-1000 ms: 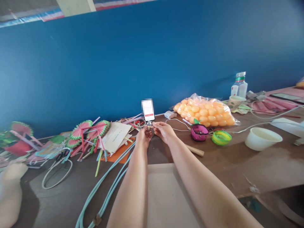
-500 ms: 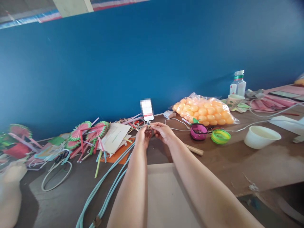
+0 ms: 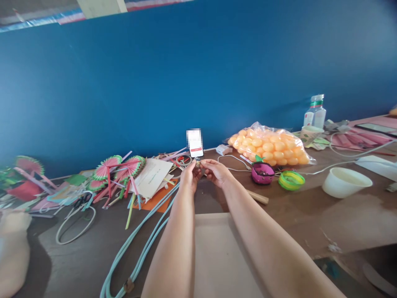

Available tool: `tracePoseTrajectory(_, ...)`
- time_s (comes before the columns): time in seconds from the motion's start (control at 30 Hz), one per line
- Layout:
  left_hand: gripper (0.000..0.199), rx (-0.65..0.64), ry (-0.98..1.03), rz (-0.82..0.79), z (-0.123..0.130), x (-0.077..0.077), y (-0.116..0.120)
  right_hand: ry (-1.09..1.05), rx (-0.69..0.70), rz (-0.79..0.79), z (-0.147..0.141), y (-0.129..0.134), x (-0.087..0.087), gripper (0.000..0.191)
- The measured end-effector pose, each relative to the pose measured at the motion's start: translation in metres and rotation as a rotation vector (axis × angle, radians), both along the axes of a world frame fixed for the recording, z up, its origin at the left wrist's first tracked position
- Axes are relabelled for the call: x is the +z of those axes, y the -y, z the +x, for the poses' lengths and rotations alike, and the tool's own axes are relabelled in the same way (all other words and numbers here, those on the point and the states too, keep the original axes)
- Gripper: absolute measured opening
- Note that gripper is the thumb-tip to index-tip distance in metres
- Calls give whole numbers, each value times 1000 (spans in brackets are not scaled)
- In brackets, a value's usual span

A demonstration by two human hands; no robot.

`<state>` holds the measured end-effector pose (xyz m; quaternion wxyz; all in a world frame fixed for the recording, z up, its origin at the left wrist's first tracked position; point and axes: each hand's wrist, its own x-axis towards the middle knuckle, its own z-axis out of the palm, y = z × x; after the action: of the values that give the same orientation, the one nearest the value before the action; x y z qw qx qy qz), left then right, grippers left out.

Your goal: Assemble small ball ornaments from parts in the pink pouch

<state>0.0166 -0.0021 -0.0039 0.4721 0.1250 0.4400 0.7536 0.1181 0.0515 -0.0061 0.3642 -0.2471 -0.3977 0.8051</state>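
Note:
Both arms reach forward over the table, and the hands meet just below an upright phone (image 3: 196, 145). A small gold-coloured item (image 3: 197, 164) with a dark top is pinched between the fingertips; its kind is too small to tell. On its left side, my left hand (image 3: 190, 177) is closed with the fingers curled around it. My right hand (image 3: 216, 171) pinches it from the right with thumb and forefinger. Beneath my forearms lies a flat beige board (image 3: 223, 252). A loop of light-blue cord (image 3: 136, 236) runs beside my left forearm.
To the right are a bag of orange balls (image 3: 269, 145), a purple pouch (image 3: 262, 174), a green-yellow container (image 3: 291, 181), a white tub (image 3: 345, 183) and a wooden stick (image 3: 258, 196). Paper fans (image 3: 107, 167) and papers (image 3: 153, 176) lie left. Another person's arm (image 3: 14, 252) is at far left.
The whole view has shifted slightly, so most things sit a little further right. Both hands stay together on the small item, with only slight finger movement.

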Motion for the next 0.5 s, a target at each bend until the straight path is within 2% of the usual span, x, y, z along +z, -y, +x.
tracePoseTrajectory(0.5, 27, 0, -33, -3, 0, 0, 0, -12, 3, 17, 0, -1, -1, 21)
